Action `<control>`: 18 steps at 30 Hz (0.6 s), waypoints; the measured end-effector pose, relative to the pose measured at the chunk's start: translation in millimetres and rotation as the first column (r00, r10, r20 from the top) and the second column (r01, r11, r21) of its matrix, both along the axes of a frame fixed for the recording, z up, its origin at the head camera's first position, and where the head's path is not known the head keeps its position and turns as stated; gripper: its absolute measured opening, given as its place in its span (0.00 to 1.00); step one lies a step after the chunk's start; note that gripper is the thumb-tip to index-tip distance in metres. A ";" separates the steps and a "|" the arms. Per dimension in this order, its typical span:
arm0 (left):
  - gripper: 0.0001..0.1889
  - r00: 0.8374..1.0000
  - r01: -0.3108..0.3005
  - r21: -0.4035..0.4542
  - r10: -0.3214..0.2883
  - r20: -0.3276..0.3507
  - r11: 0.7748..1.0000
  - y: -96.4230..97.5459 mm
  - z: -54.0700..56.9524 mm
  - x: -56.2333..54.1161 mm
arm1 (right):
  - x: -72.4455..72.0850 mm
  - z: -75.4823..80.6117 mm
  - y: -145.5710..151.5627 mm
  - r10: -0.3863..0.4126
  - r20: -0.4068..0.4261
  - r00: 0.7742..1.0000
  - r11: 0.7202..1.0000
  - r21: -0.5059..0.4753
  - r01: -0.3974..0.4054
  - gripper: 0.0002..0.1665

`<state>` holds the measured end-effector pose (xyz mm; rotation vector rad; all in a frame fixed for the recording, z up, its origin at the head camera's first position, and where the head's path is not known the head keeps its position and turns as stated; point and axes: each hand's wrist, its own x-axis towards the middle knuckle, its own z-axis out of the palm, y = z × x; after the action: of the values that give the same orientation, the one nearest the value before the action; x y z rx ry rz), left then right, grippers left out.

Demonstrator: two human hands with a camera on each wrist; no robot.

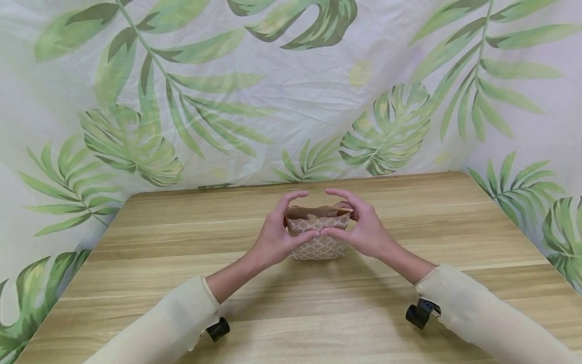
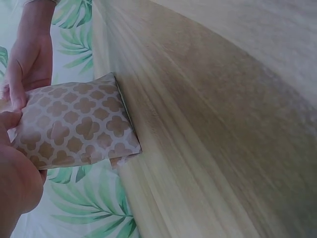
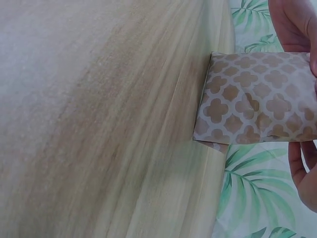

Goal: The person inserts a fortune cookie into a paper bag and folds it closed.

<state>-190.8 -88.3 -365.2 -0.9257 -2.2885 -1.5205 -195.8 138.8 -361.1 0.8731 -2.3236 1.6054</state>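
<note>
A brown paper bag (image 1: 318,247) with a white quatrefoil pattern stands upright on the wooden table, its top gaping. My left hand (image 1: 278,230) grips its left side, thumb along the front near the rim and fingers round behind. On the other side my right hand (image 1: 366,227) holds it the same way, and the two thumb tips meet at the middle of the front. In the left wrist view the patterned front of the bag (image 2: 74,124) shows, its base at the tabletop. The right wrist view shows the same bag (image 3: 257,99) between both hands. What lies inside is hidden.
The wooden table (image 1: 159,242) stretches around the bag, its far edge close to a hanging cloth (image 1: 309,96) printed with green leaves. Black wrist cameras sit under both pale sleeves, one at the left cuff (image 1: 218,329) and one at the right (image 1: 419,314).
</note>
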 end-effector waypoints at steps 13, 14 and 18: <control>0.41 0.990 0.012 0.039 -0.006 -0.144 0.999 0.6 -5.3 -4.8 | -3.4 -5.2 1.8 -0.052 -0.142 0.988 0.999 -0.022 0.049 0.45; 0.41 0.983 0.011 0.039 -0.003 -0.186 0.999 -0.8 -6.7 -5.1 | -3.1 -6.9 2.9 -0.060 -0.182 0.981 0.998 -0.020 0.058 0.45; 0.36 0.933 -0.002 0.016 0.008 -0.359 1.000 -7.2 -10.5 -7.2 | -3.8 -12.8 8.3 -0.045 -0.377 0.925 0.999 -0.010 0.044 0.42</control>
<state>-198.0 -95.6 -375.7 -1.0903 -2.0131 -1.2411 -199.6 147.2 -373.8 1.0177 -2.0558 1.2838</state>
